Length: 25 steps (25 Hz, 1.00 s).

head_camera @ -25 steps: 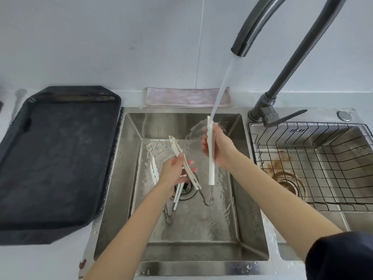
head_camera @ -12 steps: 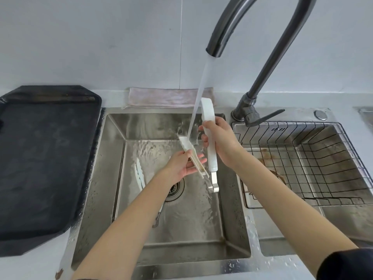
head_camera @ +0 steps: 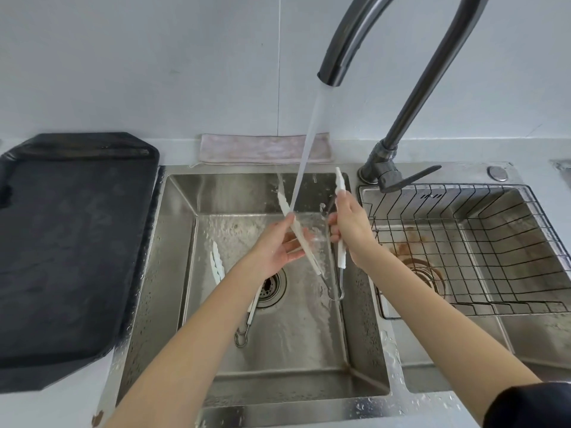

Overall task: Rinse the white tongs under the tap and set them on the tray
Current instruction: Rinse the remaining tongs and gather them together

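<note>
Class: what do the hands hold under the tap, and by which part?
White tongs, spread open: left hand grips one arm mid-length, right hand the other.

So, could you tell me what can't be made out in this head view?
- Second tongs in the sink: middle hidden by the left forearm.
- Held tongs: grip area covered by the left hand and right hand.
- Tap: arch cut off by the top edge.
- Tray: left side cut off.

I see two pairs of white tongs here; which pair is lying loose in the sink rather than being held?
The closed tongs left of the drain; both hands spread the other pair under the water.
</note>
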Each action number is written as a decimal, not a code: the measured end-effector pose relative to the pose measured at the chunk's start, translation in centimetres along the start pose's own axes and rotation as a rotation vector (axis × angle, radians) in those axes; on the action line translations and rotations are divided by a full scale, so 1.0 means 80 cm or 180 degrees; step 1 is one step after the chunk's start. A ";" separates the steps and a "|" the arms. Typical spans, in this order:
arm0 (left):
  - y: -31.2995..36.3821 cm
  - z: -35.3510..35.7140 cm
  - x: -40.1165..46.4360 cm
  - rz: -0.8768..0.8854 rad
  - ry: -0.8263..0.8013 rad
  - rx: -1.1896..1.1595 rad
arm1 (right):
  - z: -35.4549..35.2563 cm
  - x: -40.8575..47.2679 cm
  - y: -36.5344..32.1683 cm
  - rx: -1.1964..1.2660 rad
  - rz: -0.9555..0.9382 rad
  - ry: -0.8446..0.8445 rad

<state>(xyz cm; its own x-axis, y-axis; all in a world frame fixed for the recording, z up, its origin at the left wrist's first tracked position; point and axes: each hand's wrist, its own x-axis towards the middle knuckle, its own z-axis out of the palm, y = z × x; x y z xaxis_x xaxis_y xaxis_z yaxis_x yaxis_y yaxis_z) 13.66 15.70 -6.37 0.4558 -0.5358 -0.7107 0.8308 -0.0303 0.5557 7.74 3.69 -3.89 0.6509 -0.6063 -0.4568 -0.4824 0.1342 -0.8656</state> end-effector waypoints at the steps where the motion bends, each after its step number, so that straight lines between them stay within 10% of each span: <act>1: 0.001 0.000 0.001 0.0014 0.0041 -0.0043 | -0.001 0.005 0.008 0.0076 0.0273 0.0060; 8: 0.021 0.023 0.001 0.0520 -0.0450 -0.0282 | 0.009 0.004 0.048 0.1433 0.1973 -0.0563; 15: 0.038 0.042 0.000 0.0379 0.0130 0.0006 | 0.022 -0.003 0.051 0.1995 0.2044 -0.0458; 21: 0.051 0.038 -0.014 0.0635 -0.1191 -0.0464 | 0.017 -0.007 0.040 0.1798 0.1816 -0.0190; 25: 0.055 0.043 -0.017 0.0695 -0.1112 -0.0289 | 0.018 -0.007 0.037 0.1604 0.1704 -0.0083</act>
<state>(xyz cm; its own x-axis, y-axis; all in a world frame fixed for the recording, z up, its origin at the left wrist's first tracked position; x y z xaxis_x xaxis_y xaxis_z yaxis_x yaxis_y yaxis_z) 15.61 13.38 -1.44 0.5017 -0.7757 -0.3828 0.7586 0.1818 0.6257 6.81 5.57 -6.53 0.4186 -0.3386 -0.8427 -0.4143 0.7545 -0.5090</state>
